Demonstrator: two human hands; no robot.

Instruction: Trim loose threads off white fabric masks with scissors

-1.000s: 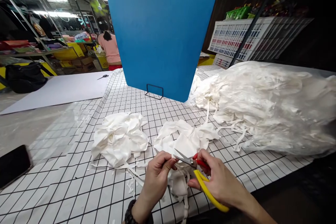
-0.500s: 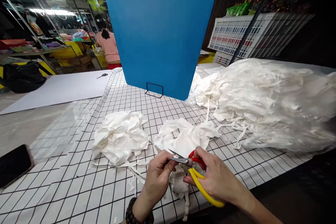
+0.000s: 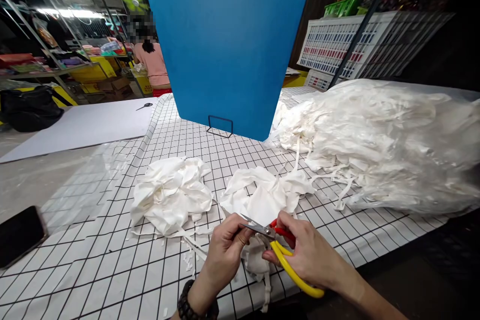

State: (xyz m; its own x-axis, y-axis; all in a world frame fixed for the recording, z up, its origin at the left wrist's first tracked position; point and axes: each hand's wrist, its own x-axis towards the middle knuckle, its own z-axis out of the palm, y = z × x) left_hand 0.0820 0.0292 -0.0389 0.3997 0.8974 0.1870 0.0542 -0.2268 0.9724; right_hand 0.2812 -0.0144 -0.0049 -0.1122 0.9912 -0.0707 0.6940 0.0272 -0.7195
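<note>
My right hand grips scissors with one red and one yellow handle, blades pointing left. My left hand pinches a white cloth piece right at the blade tips; the cloth hangs down between both hands over the table's near edge. Just beyond the hands lies a small heap of white cloth pieces. A second crumpled heap sits to its left on the black-gridded white table cover.
A large mound of white cloth fills the right side. A blue upright board stands behind. A dark phone lies at the left edge. Another pair of scissors lies on a far white sheet. A person in pink stands far back.
Both hands with the scissors and cloth have dropped slightly lower and nearer the table edge. The scissors blades have tilted a little flatter.
</note>
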